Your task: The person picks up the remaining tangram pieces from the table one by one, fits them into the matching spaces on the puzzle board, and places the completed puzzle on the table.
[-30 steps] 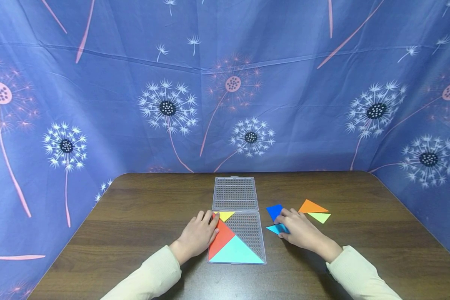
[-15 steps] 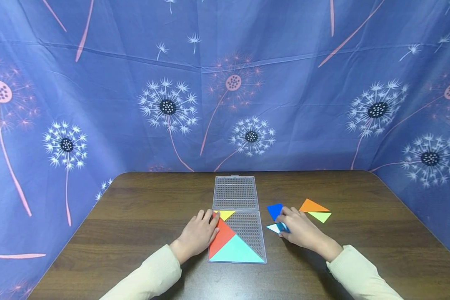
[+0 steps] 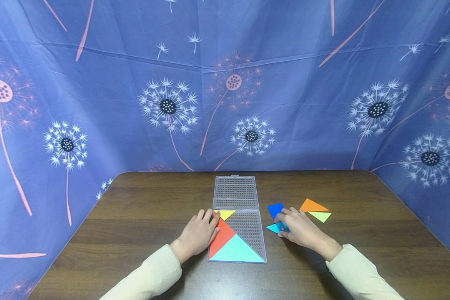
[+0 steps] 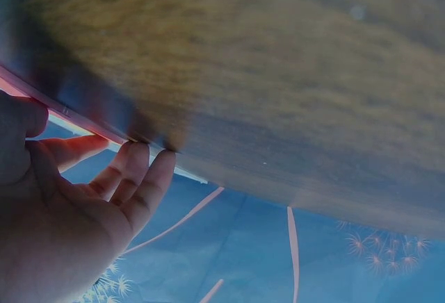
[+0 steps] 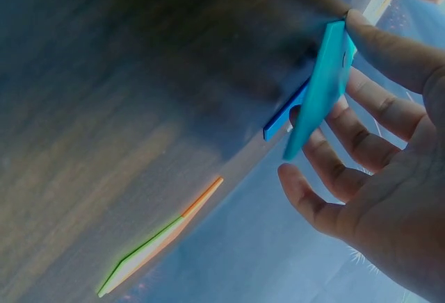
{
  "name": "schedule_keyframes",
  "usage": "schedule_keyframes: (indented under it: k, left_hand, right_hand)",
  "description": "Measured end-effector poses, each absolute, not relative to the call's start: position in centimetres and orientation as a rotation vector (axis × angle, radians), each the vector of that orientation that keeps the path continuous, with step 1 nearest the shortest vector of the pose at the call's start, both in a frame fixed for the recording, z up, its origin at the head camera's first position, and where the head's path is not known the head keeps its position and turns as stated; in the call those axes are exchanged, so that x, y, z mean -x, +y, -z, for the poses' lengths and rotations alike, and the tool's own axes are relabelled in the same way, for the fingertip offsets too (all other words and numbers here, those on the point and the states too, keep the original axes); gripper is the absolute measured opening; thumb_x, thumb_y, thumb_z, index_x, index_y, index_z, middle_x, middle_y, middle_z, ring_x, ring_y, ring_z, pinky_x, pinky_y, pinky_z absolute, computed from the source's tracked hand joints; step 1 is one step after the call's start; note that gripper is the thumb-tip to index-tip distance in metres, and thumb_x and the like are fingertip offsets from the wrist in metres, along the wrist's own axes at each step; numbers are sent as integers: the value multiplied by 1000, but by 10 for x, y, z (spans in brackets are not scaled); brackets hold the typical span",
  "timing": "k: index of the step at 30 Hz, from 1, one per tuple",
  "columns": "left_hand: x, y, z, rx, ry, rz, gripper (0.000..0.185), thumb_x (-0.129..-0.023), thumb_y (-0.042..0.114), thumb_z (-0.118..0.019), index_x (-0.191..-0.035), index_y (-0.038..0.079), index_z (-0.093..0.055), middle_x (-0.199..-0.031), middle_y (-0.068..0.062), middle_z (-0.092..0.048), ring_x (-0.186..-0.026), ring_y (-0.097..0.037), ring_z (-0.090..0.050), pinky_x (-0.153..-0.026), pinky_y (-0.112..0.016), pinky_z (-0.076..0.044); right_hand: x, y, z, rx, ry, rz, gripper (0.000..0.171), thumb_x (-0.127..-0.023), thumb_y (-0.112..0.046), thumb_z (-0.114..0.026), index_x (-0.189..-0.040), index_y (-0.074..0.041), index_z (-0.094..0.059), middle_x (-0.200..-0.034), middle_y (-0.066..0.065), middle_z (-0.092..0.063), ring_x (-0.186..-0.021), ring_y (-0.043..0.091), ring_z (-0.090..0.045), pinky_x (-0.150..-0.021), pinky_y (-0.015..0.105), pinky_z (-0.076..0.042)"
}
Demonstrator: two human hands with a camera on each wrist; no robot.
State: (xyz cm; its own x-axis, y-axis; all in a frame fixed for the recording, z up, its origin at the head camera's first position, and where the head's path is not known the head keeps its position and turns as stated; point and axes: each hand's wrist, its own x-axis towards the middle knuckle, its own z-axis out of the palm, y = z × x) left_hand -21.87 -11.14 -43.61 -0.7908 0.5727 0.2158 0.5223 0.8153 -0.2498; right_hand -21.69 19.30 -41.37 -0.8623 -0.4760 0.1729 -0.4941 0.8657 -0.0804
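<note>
Beside tray (image 3: 250,233), right hand (image 3: 299,229) pinches cyan piece (image 5: 321,89) seemingly tilted, left hand (image 3: 197,236) flat.

My dark wooden table (image 3: 142,216) carries two clear pegboard trays (image 3: 235,192) end to end at its middle — to their right lie a blue square (image 3: 274,209), an orange triangle (image 3: 312,206) and a lime triangle (image 3: 320,216), close together.

Your left hand (image 3: 198,233) flat, fingers straight and pressing down, your right hand (image 3: 299,228) curled, thumb and fingers pinching, both forearms angled inward.
</note>
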Motion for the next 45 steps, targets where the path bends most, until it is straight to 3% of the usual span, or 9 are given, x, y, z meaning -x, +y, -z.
schedule_keyframes:
  k: [10, 17, 29, 39, 45]
  left_hand:
    - [219, -112, 435, 835, -2737, -262, 45, -93, 38, -47, -129, 11, -52, -114, -10, -50, -94, -22, -47, -77, -32, -47]
    - [219, -112, 436, 833, -2738, -253, 44, -93, 37, -46, -129, 11, -52, -115, -10, -50, -95, -22, -47, -77, -32, -47]
    - [220, -111, 436, 830, -2754, -241, 45, -94, 37, -45, -129, 11, -52, -115, -10, -49, -95, -22, -46, -78, -32, -47]
    - [219, -111, 437, 829, -2739, -257, 44, -93, 37, -46, -129, 12, -53, -114, -9, -50, -94, -22, -46, -78, -32, -47]
    - [218, -111, 436, 824, -2733, -257, 44, -93, 37, -46, -128, 12, -53, -114, -10, -50, -93, -22, -47, -76, -32, -47]
  right_hand:
    - [217, 192, 413, -790, -2880, -214, 21, -70, -15, -77, -87, -12, -66, -86, -2, -65, -80, 16, -53, -70, 41, -43]
    - [217, 192, 413, -782, -2904, -274, 17, -74, -12, -74, -87, -14, -63, -90, 0, -68, -87, 23, -59, -81, 53, -42]
    - [218, 192, 413, -813, -2865, -274, 13, -77, -9, -71, -82, -16, -61, -82, -6, -66, -73, 9, -46, -71, 40, -41]
    - [218, 191, 409, -816, -2797, -267, 15, -77, -3, -69, -81, -15, -61, -79, -6, -66, -71, 9, -46, -73, 43, -43]
    - [218, 189, 406, -824, -2733, -273, 14, -77, -6, -69, -80, -16, -60, -73, -8, -62, -68, 8, -46, -68, 38, -43]
